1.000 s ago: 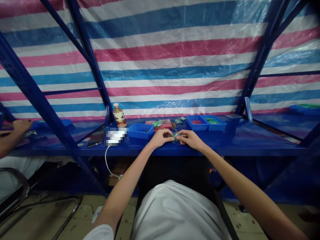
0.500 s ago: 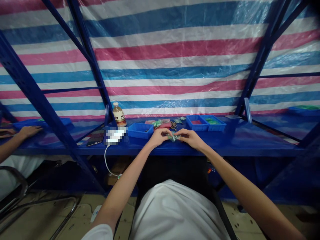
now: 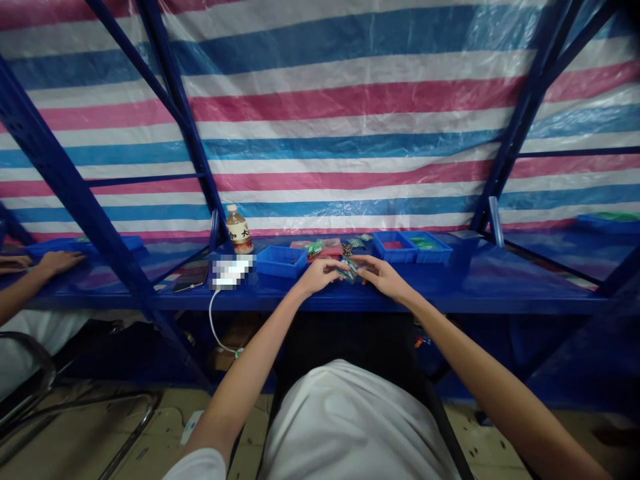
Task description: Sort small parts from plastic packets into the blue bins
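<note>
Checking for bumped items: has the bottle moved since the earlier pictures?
No. The bottle stands in the same place, just right of the blue upright, with no visible shift.

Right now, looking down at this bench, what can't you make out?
All in the head view:
Small shiny packet between the left hand and right hand: contents too small, partly covered by the hands; how firmly each grips it is unclear.
Bright item before the bottle: hidden by pixelation.
Blue tray nearest the bottle: its near wall hides part of its floor.
Co-worker's arm: cut off by the left edge.
</note>
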The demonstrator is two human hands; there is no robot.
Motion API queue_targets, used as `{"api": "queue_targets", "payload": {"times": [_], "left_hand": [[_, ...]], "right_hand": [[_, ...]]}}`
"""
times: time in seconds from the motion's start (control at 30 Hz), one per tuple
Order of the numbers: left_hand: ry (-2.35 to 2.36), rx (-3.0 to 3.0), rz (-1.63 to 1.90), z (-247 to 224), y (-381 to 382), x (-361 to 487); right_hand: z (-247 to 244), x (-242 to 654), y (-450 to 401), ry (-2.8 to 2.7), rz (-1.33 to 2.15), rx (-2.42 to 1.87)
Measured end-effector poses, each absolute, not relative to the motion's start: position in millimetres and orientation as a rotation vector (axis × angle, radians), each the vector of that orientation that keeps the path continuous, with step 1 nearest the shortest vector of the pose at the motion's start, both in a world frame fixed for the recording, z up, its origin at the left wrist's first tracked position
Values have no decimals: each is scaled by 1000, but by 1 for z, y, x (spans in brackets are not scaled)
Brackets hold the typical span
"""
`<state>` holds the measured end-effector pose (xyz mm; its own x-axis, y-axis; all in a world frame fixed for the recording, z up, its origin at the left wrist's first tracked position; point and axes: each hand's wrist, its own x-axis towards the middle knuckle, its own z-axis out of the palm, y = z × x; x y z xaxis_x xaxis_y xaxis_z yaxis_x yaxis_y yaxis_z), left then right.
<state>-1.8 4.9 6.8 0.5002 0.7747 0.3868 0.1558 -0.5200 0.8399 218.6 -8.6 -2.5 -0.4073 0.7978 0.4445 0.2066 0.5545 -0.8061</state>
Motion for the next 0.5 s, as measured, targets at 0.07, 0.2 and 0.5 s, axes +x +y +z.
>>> {"api": "queue_targets", "payload": {"times": [0.07,0.2,0.5], "left_hand": [[769,1978,1019,8,4,-2],[768,2002,1030,7,4,-3],[809,2191,1046,4,7,-3]], "right_hand": [[-6,219,-6,-1872,869,-826],[-12,219,0,-1857,876,-888],[-5,219,-9,-1939,505,-897]]}}
